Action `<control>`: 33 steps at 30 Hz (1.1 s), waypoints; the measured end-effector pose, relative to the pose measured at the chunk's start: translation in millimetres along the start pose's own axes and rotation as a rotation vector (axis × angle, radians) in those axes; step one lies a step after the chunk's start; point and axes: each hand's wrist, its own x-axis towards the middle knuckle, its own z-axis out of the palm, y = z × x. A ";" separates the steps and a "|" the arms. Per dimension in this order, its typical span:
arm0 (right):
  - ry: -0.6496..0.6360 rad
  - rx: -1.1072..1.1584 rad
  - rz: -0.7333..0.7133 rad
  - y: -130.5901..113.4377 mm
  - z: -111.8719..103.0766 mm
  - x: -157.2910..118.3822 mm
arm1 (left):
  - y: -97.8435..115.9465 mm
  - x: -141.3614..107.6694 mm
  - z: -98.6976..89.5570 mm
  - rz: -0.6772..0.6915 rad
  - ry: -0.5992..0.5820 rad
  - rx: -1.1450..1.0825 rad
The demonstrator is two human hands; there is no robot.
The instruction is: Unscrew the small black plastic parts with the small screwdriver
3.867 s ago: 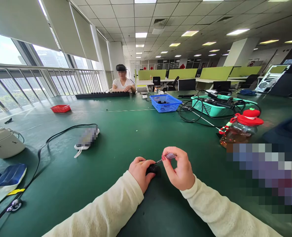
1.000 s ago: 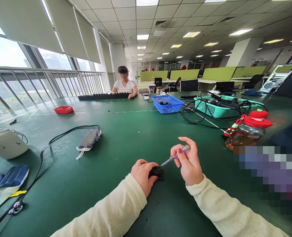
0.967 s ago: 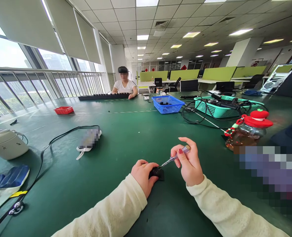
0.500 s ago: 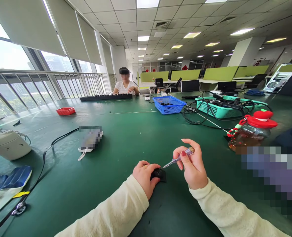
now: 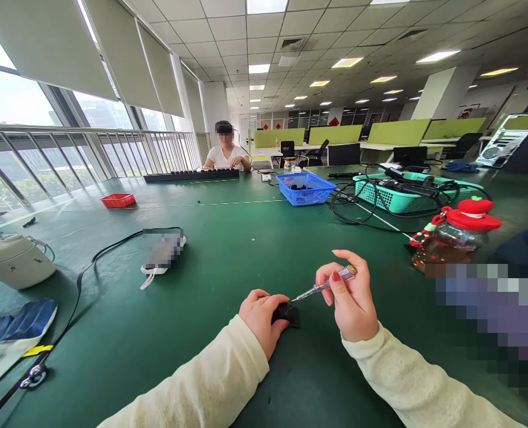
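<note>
A small black part (image 5: 285, 311) lies on a flat dark piece (image 5: 295, 318) on the green table. My left hand (image 5: 264, 318) is closed round the black part, fingers above and thumb in front, covering much of it. Between the thumb and fingers of my right hand (image 5: 351, 297) is a slim screwdriver (image 5: 320, 288) with a clear handle and a metal shaft. It slants down to the left, its tip at the top of the black part. Whether the tip sits in a screw is too small to tell.
A blue basket (image 5: 306, 196) holds black pieces; a teal basket (image 5: 382, 201) holds tangled cables. A red-lidded bottle (image 5: 455, 241) stands at right, a red tray (image 5: 118, 201) far left. A strap (image 5: 80, 285) and a pale pot (image 5: 18, 261) lie left. A person (image 5: 225, 156) sits across.
My right hand and the screwdriver handle have shifted slightly to the right. The left hand keeps its hold on the black part, almost unmoved.
</note>
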 end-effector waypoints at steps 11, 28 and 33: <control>-0.045 -0.006 -0.001 5.4 -0.8 -0.9 | 3.2 0.5 -2.4 -0.026 -0.034 0.007; -0.087 -0.013 -0.043 6.9 -1.9 -2.0 | 8.0 1.7 -6.9 -0.082 -0.069 0.057; -0.086 -0.018 -0.043 8.8 -3.0 -2.5 | 5.6 2.2 -4.1 -0.072 -0.061 0.062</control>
